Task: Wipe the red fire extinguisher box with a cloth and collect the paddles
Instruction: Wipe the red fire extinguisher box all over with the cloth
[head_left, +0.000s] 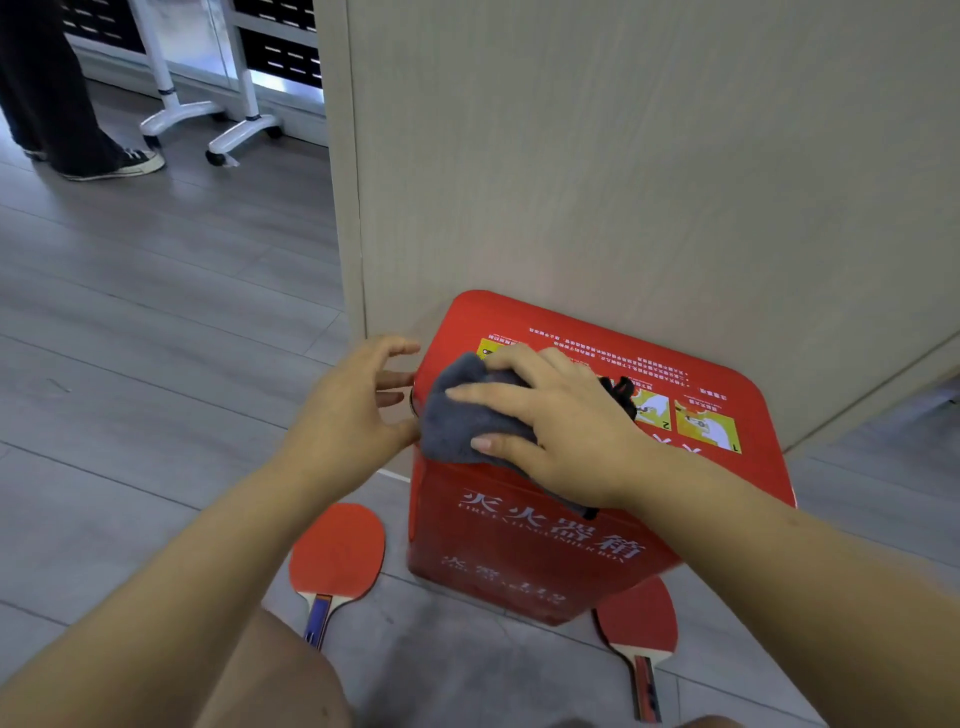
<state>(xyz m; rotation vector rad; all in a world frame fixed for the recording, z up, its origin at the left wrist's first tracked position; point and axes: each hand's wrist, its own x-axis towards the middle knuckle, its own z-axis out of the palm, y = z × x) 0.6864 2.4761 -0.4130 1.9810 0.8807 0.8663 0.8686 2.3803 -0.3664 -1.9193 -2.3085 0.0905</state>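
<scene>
A red fire extinguisher box (545, 540) stands on the floor against a beige wall. A grey cloth (457, 410) lies on the left part of its top. My right hand (561, 426) presses flat on the cloth with spread fingers. At the box's upper left edge is my left hand (353, 410), fingers loosely bent and touching the side, holding nothing. Two red paddles lie on the floor: one (337, 561) left of the box, the other (641, 618) at its front right corner, partly hidden behind the box.
The beige wall panel (623, 182) rises right behind the box. Grey floor (130, 338) stretches to the left. At the top left a person's legs and shoes (104, 156) stand beside a white wheeled stand (228, 124). My knee (280, 680) shows at the bottom.
</scene>
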